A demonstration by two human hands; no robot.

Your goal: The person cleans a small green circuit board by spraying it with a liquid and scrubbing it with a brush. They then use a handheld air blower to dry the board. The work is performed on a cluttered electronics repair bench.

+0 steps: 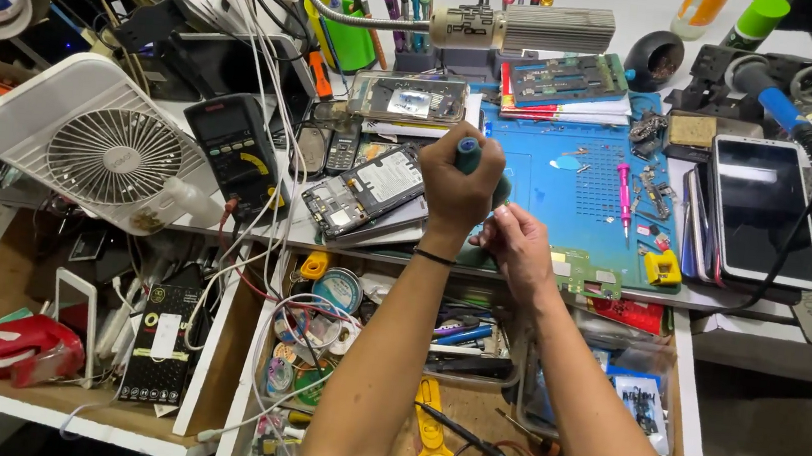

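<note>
My left hand (456, 185) is closed around a small screwdriver with a blue cap (468, 153), held upright over the left edge of the blue work mat (591, 192). Just below and to the right of it, my right hand (517, 246) has its fingers curled at the lower part of the tool; what it pinches is hidden. An opened phone with its circuit board exposed (365, 193) lies immediately left of my left hand. A black band circles my left wrist.
A white desk fan (98, 145) and a black multimeter (234, 149) stand at left. A phone with a dark screen (762, 208), a pink screwdriver (623, 193) and a soldering handle (779, 101) lie at right. Open drawers (469, 396) full of tools and cables sit below.
</note>
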